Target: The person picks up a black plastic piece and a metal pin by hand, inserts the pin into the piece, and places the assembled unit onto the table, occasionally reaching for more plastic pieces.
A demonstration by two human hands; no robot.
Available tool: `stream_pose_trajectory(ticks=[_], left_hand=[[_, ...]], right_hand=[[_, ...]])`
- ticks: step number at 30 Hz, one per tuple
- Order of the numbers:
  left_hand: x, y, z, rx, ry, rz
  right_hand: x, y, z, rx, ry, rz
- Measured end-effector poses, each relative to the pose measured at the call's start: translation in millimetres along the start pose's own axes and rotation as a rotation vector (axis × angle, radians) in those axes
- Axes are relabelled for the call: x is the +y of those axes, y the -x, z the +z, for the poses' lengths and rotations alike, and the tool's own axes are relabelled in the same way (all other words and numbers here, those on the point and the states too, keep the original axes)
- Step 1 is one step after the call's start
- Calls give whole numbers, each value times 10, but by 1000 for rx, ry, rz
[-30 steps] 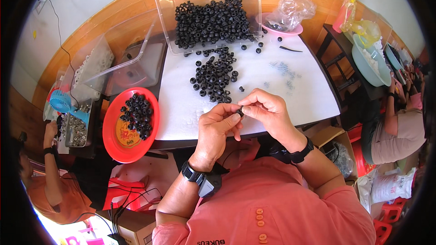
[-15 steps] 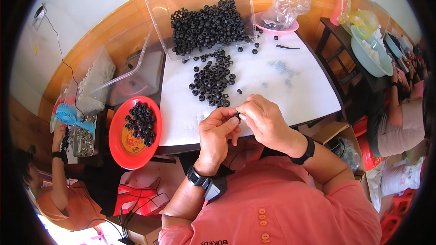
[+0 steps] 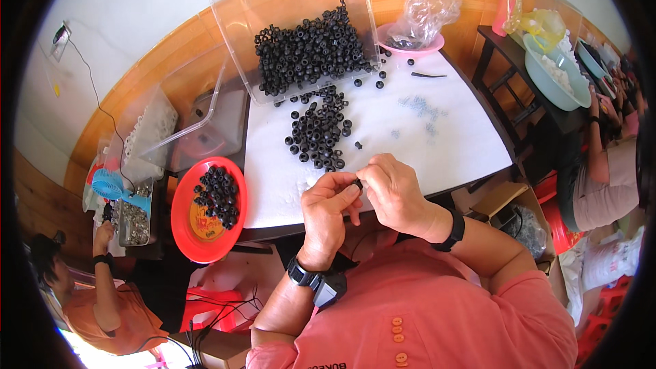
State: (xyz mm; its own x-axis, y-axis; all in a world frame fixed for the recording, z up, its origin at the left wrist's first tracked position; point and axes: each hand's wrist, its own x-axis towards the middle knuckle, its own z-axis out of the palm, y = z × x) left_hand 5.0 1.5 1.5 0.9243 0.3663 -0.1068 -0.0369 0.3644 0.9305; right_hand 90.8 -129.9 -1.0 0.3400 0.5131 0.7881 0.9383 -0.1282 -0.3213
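the left hand (image 3: pixel 328 208) pinches a small black part (image 3: pixel 357 184) near the white table (image 3: pixel 468 147)'s front edge; the right hand (image 3: pixel 396 195)'s fingers bunch against it, though i cannot tell their grip. an uneven squeeze could pop the part loose over that edge.

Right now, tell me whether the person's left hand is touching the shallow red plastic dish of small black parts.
Apart. The head view shows the left hand to the right of the dish, with white tabletop visible between them.
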Motion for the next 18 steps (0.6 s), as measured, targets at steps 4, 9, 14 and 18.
stream_pose_trajectory(ticks=[4,9,14,18], left_hand=[[-18,-15,-33,-39,-11,6],[-9,-14,-67,-67,-20,-9],[17,3,-8,-44,16,0],[-6,-4,-24,-38,9,17]], right_hand=[[-2,18,-4,6,-7,-9],[-20,19,7,6,-3,-17],[-127,16,-60,-29,-30,57],[-180,85,110,63,90,142]])
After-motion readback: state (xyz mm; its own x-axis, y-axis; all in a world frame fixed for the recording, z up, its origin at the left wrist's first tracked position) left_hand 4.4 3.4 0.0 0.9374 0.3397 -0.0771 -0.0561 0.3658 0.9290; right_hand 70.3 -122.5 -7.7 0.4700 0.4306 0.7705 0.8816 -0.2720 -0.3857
